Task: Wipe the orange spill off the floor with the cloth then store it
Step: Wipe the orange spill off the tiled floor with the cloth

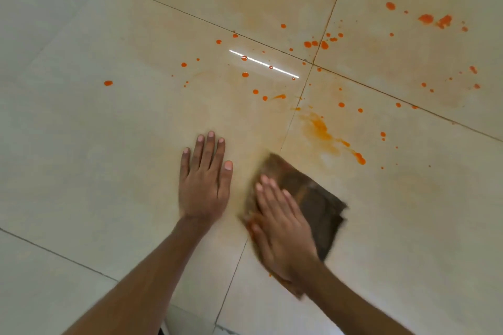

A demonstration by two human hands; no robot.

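Note:
A brown, orange-stained cloth point(313, 196) lies flat on the pale tiled floor point(95, 144). My right hand point(283, 228) presses down on its left part with fingers together, and both look motion-blurred. My left hand point(204, 182) rests flat on the bare tile just left of the cloth, fingers slightly spread, holding nothing. An orange smear point(319, 128) streaks the tile just beyond the cloth. Many orange droplets point(324, 44) dot the tiles farther away, with larger blots at the far right point(435, 20).
Faint yellowish wiped film covers the tiles around the droplets. Dark grout lines point(294, 117) cross the floor. A bright strip of reflected light point(264, 63) lies among the drops. The tiles at the far left look clean.

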